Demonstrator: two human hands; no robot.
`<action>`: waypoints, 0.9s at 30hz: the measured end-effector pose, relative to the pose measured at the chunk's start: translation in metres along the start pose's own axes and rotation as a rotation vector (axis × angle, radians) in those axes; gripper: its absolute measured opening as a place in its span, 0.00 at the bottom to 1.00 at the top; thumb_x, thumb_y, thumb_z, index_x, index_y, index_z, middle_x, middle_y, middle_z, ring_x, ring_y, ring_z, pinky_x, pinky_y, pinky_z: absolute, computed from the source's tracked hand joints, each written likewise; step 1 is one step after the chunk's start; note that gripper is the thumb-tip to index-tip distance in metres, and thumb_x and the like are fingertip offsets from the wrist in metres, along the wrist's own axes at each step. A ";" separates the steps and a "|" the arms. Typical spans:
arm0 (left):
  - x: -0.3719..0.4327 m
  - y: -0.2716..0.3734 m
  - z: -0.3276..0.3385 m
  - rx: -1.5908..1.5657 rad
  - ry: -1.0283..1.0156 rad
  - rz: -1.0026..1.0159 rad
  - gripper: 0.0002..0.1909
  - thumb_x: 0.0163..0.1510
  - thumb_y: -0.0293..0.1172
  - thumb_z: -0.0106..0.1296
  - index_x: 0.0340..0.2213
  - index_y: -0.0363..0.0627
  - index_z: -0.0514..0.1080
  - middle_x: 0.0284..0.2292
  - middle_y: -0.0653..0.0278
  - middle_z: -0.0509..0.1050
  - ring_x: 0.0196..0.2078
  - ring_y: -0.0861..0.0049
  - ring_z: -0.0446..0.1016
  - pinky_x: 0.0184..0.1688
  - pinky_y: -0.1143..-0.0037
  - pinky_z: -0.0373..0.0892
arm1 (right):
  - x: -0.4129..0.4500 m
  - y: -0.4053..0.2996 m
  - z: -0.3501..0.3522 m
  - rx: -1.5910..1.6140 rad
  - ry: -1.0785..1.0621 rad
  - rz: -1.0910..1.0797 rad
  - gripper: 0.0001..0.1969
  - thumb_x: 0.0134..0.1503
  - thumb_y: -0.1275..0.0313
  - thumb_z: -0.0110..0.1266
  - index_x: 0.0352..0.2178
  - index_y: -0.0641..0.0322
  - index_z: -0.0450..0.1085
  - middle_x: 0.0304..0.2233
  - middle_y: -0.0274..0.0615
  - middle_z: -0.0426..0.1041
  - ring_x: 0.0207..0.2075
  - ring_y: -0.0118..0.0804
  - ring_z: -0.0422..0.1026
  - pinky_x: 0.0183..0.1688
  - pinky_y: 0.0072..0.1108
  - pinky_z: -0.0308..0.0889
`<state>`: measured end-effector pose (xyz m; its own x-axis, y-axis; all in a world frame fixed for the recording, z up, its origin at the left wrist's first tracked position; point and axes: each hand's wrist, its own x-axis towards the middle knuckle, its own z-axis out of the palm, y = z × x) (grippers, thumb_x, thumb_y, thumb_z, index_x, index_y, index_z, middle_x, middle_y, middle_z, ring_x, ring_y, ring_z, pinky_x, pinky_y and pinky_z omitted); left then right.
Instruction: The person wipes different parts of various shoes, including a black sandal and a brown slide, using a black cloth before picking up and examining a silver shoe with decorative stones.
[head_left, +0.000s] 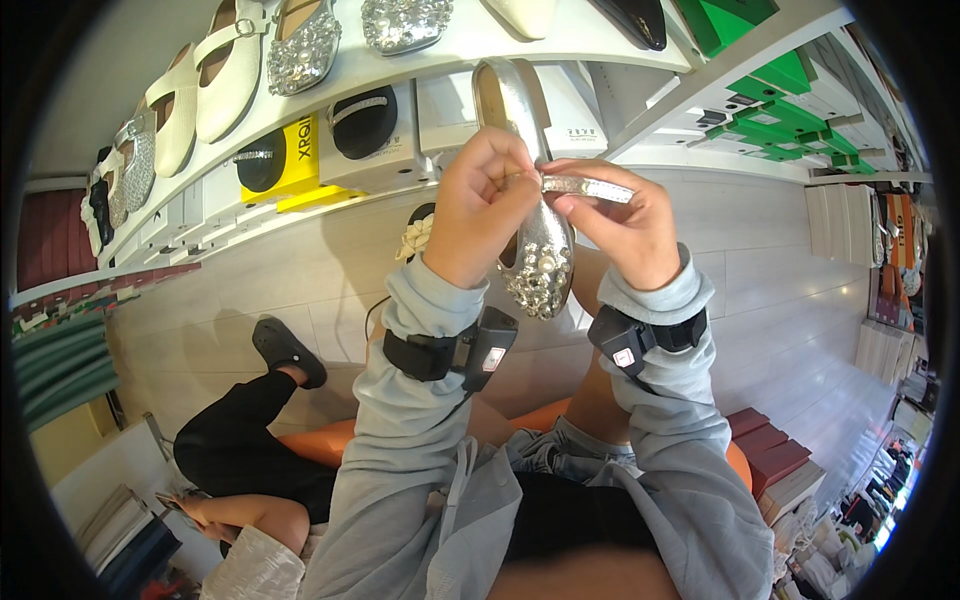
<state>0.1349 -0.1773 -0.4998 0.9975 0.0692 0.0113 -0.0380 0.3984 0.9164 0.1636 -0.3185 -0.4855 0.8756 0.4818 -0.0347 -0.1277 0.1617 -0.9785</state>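
Note:
A silver flat shoe (556, 229) is held up before me, its toe covered in crystals and a pearl-like bead and pointing towards me. My left hand (484, 199) pinches at the strap's buckle area on the shoe's side; its fingertips hide the fastening. Between thumb and fingers of my right hand (626, 217) is the silver ankle strap (589, 187), which sticks out to the right with its light underside partly showing. Both hands meet over the middle of the shoe, and the heel end rises beyond them.
A white shelf (480, 56) ahead bears several shoes, with shoeboxes (360, 161) below it. Green-lidded boxes (780, 120) fill the rack at right. Another person (247, 450) sits close on my left on an orange seat (319, 442). Dark red boxes (769, 450) stand at lower right.

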 end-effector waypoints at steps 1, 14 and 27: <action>0.000 0.000 -0.001 0.004 0.006 0.004 0.06 0.43 0.18 0.41 0.24 0.43 0.59 0.18 0.74 0.63 0.19 0.96 0.57 0.19 0.91 0.52 | 0.000 0.001 0.001 0.000 -0.002 0.000 0.10 0.44 0.82 0.48 0.32 0.70 0.66 0.33 0.40 0.68 0.34 0.24 0.65 0.37 0.13 0.62; 0.000 0.002 0.001 -0.021 0.026 -0.009 0.06 0.43 0.19 0.42 0.24 0.44 0.58 0.19 0.74 0.63 0.19 0.96 0.56 0.19 0.92 0.51 | -0.001 0.008 0.008 0.001 0.091 -0.061 0.09 0.43 0.83 0.49 0.30 0.70 0.66 0.30 0.39 0.68 0.32 0.23 0.66 0.35 0.12 0.63; 0.001 0.003 0.001 -0.055 0.050 0.010 0.09 0.43 0.19 0.45 0.23 0.44 0.56 0.18 0.74 0.63 0.16 0.96 0.55 0.17 0.91 0.51 | -0.003 0.007 0.014 0.040 0.152 -0.088 0.10 0.44 0.83 0.48 0.31 0.74 0.65 0.29 0.41 0.69 0.30 0.22 0.66 0.34 0.11 0.63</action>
<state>0.1363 -0.1771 -0.4965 0.9930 0.1182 -0.0011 -0.0521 0.4466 0.8932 0.1535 -0.3071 -0.4898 0.9442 0.3290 0.0170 -0.0637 0.2329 -0.9704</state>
